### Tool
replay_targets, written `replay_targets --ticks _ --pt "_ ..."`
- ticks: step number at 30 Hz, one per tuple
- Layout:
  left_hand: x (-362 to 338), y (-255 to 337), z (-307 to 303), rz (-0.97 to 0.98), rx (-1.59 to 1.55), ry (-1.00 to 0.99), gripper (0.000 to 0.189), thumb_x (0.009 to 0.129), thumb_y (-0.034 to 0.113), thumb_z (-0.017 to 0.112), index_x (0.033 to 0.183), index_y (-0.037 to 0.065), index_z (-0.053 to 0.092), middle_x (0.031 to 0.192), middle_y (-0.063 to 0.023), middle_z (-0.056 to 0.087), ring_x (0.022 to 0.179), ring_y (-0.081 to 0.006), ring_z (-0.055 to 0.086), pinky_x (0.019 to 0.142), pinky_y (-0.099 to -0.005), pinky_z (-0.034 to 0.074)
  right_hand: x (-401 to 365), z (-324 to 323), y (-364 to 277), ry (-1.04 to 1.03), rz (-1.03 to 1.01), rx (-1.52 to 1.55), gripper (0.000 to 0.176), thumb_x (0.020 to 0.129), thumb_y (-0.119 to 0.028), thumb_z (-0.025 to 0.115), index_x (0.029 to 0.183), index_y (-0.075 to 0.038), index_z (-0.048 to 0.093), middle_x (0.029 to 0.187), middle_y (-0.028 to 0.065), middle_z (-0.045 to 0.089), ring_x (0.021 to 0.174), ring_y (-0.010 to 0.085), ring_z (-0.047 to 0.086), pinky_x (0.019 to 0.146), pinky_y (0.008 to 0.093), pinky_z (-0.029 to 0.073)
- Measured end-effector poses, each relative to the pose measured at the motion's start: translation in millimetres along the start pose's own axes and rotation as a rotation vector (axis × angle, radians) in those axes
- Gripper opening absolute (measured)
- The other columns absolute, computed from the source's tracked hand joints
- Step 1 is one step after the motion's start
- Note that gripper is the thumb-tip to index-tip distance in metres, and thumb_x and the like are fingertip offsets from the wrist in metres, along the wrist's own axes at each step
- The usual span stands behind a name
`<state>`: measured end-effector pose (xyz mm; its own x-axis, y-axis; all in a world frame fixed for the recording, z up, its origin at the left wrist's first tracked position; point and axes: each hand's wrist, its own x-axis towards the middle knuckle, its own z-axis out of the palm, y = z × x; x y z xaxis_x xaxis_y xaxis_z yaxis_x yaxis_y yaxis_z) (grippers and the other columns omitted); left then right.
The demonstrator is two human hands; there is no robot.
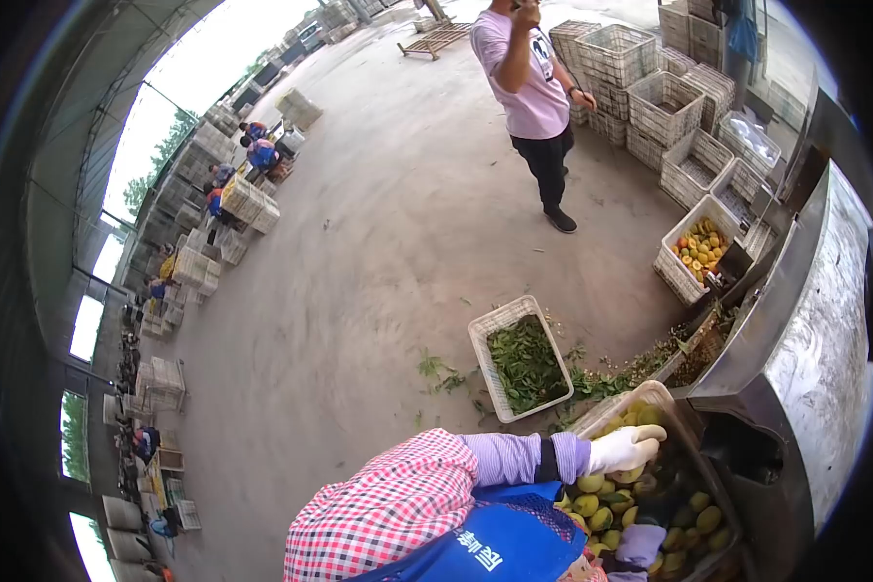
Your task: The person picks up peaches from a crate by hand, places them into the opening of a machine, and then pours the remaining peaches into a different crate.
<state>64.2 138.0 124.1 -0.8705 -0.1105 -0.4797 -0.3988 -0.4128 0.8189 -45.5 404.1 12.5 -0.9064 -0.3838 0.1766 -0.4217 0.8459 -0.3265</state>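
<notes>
Head view looks down on my left hand (626,448), white-gloved, lying with fingers stretched out on the yellow-green fruit (592,504) that fills the clear crate (623,398) right before me, gripping nothing that I can see. Lower in that crate a lilac patch (640,543) is perhaps my right sleeve, but the right hand itself is hidden and I cannot tell whether it is open or closed. Just beside the crate stands a grey metal machine (824,339), a white crate of green leaves (526,361) lies near on the floor, and a person in a lilac shirt (529,87) stands well apart.
</notes>
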Motion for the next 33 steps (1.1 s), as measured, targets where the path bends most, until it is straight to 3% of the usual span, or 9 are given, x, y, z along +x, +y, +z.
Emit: replay_targets --ticks 6,12,16,21,26,28,30,31,33 --pt "10 -34 12 0.361 0.699 0.114 0.057 0.098 0.030 0.051 0.149 0.003 0.048 0.134 -0.0211 0.063 0.126 -0.0377 0.059 0.108 -0.0470 0.047 15 30 -4 0.032 0.104 -0.068 0.010 0.084 -0.021 0.062 0.085 -0.012 0.060 0.081 0.0117 0.058 0.074 0.0330 0.057 0.068 0.0487 0.044" --pt "3 -19 -9 0.284 0.463 0.125 0.043 0.097 0.021 0.057 0.134 -0.003 0.061 0.129 -0.0225 0.066 0.122 -0.0342 0.063 0.104 -0.0403 0.050 61 18 9 0.205 0.368 -0.363 0.007 0.085 -0.017 0.062 0.081 -0.012 0.060 0.078 0.0108 0.060 0.071 0.0306 0.059 0.064 0.0450 0.045" --pt "25 -60 -43 0.428 0.629 0.379 0.042 0.098 0.018 0.059 0.133 -0.005 0.063 0.128 -0.0218 0.069 0.116 -0.0322 0.069 0.098 -0.0369 0.055 28 -30 65 0.251 0.257 -0.117 0.006 0.085 -0.014 0.064 0.080 -0.011 0.061 0.079 0.0102 0.064 0.071 0.0281 0.062 0.063 0.0403 0.048" --pt "20 -27 6 0.455 0.760 0.124 0.042 0.094 0.016 0.062 0.132 -0.002 0.063 0.127 -0.0244 0.068 0.115 -0.0396 0.068 0.098 -0.0414 0.054 6 -53 116 0.255 0.555 0.445 0.012 0.085 -0.009 0.073 0.095 -0.005 0.068 0.089 0.0077 0.070 0.075 0.0202 0.063 0.069 0.0329 0.053" --pt "19 -44 41 0.445 1.012 -0.388 0.045 0.098 0.021 0.058 0.137 -0.001 0.057 0.135 -0.0271 0.062 0.125 -0.0355 0.062 0.105 -0.0412 0.049 0 -66 -23 0.104 0.036 0.496 0.019 0.086 -0.009 0.072 0.104 -0.004 0.073 0.097 0.0092 0.073 0.083 0.0216 0.066 0.076 0.0338 0.055" --pt "38 -138 44 0.294 0.134 -0.445 0.045 0.104 0.020 0.044 0.147 0.004 0.044 0.156 -0.0192 0.042 0.140 -0.0286 0.047 0.116 -0.0417 0.039 3 -62 -71 -0.108 -0.215 0.343 0.020 0.087 -0.011 0.068 0.106 -0.005 0.074 0.100 0.0108 0.073 0.087 0.0247 0.068 0.078 0.0365 0.056" --pt "51 -129 48 0.503 0.589 -0.531 0.047 0.101 0.024 0.048 0.144 0.007 0.046 0.160 -0.0159 0.041 0.144 -0.0300 0.044 0.119 -0.0444 0.036 3 -71 -67 -0.311 -0.295 0.113 0.023 0.088 -0.012 0.065 0.108 -0.006 0.075 0.103 0.0124 0.074 0.092 0.0278 0.069 0.081 0.0391 0.056" --pt "54 -81 45 0.741 1.524 -0.497 0.049 0.094 0.028 0.059 0.137 0.006 0.055 0.153 -0.0165 0.050 0.140 -0.0349 0.048 0.118 -0.0468 0.039 7 -79 -55 -0.406 -0.296 -0.029 0.024 0.089 -0.013 0.063 0.109 -0.007 0.076 0.105 0.0132 0.074 0.094 0.0293 0.070 0.082 0.0405 0.056" --pt "69 -94 59 0.822 1.292 -0.160 0.055 0.094 0.034 0.061 0.144 0.011 0.054 0.153 -0.0190 0.050 0.136 -0.0392 0.051 0.113 -0.0502 0.043 20 -93 -22 -0.634 -0.222 -0.378 0.028 0.090 -0.015 0.060 0.110 -0.008 0.077 0.108 0.0148 0.075 0.099 0.0324 0.071 0.085 0.0431 0.057"
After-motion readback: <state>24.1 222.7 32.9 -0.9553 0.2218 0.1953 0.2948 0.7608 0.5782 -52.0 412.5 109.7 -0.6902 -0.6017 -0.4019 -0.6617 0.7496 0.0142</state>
